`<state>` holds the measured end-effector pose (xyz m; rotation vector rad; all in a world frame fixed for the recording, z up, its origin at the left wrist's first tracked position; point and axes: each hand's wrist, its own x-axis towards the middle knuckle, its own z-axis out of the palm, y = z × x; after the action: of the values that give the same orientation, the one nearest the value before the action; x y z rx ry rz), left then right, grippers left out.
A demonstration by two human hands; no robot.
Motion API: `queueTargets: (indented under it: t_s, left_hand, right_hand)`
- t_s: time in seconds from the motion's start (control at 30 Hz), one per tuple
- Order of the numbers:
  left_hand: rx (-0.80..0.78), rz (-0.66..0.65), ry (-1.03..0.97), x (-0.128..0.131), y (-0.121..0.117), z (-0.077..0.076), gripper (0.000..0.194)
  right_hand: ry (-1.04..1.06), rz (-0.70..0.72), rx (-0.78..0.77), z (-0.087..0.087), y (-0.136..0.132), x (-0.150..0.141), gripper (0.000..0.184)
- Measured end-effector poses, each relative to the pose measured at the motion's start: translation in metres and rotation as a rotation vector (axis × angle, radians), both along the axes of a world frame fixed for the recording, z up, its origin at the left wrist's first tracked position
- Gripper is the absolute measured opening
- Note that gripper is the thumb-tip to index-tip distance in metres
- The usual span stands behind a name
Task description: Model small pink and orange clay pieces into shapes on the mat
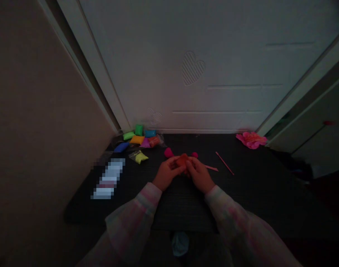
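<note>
Between both hands, above the dark table, is a flattened orange-red piece of modelling clay (182,160). My left hand (168,171) grips its left side, thumb toward the middle. On the other side my right hand (199,172) pinches it with thumb and fingers. Just beyond the hands lie a magenta clay lump (168,152) and a second magenta lump (195,154), partly covered by my fingers. A flat pink strip (212,168) lies beside my right hand, and a thin pink stick tool (224,163) rests farther right.
Several bagged clay packets, among them an orange one (137,139) and a yellow one (141,157), lie at the back left. A blurred bright rectangle (109,178) is at left. A pink flower (251,140) sits back right. A white panel (164,89) with hearts borders the table (183,211).
</note>
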<state>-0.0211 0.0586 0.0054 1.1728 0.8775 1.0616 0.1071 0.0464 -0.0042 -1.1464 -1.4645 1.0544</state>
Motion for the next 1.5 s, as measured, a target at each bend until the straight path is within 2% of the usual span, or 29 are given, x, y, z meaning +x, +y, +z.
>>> queueTargets:
  t_s: [0.07, 0.27, 0.4, 0.47, 0.6, 0.8, 1.03, 1.17, 1.33, 1.5]
  left_hand:
    - [-0.002, -0.009, 0.000, 0.000, 0.000, 0.001, 0.036]
    - [0.045, 0.048, 0.042, -0.004, 0.005, -0.004, 0.019]
    - [0.044, 0.065, 0.065, -0.006, 0.006, -0.004, 0.016]
    - [0.045, 0.052, 0.080, -0.005, 0.005, -0.004, 0.017]
    - [0.074, 0.037, 0.111, -0.001, 0.002, -0.004, 0.019]
    - [0.052, 0.037, 0.048, 0.003, 0.002, -0.005, 0.022]
    - [-0.028, -0.041, -0.077, 0.003, 0.001, -0.007, 0.020]
    - [-0.138, -0.077, -0.221, 0.002, 0.001, -0.009, 0.016]
    - [-0.316, -0.089, -0.473, 0.003, -0.002, -0.003, 0.021]
    - [-0.404, 0.002, -0.478, 0.009, -0.003, -0.002, 0.026]
  right_hand:
    - [0.023, 0.032, -0.001, 0.000, 0.001, 0.001, 0.025]
    - [0.117, 0.152, -0.006, 0.002, -0.002, -0.003, 0.030]
    - [0.167, 0.228, -0.020, 0.003, -0.004, -0.003, 0.039]
    - [0.079, 0.202, 0.001, 0.005, -0.004, -0.002, 0.031]
    - [-0.088, 0.037, 0.066, 0.007, -0.003, 0.002, 0.020]
    - [-0.132, -0.144, 0.093, 0.005, 0.000, 0.003, 0.019]
    - [-0.131, -0.306, 0.170, 0.002, 0.002, 0.005, 0.018]
    - [-0.160, -0.308, 0.206, 0.000, 0.001, 0.005, 0.017]
    - [-0.300, -0.220, 0.296, -0.002, -0.003, -0.001, 0.013]
    - [-0.445, -0.134, 0.409, 0.000, -0.011, -0.016, 0.016]
